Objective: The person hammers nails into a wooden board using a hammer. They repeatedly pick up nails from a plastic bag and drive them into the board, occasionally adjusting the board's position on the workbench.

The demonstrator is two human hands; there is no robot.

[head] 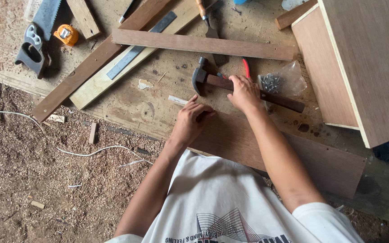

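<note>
At a sawdust-strewn bench (158, 108), the right hand (244, 92) is closing its fingers round a claw hammer (230, 84); the left hand (190, 122), fingers pinched, is steadying something unseen on a wooden board (293, 153). A glancing blow could strike those fingers.

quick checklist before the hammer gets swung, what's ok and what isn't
1. Right hand gripped around the dark wooden-handled claw hammer: ok, though it holds near the head.
2. Left hand resting on the long reddish-brown wooden board: ok.
3. Nail standing under the left fingers: cannot tell, the hand hides it.
4. Left fingers out of the hammer's path: not ok, they lie just below the head.
5. Clear plastic bag of small metal nails within reach: ok, beside the right hand.
6. Board fully supported on the sawdust-covered wooden workbench: cannot tell, its near edge overhangs.
</note>
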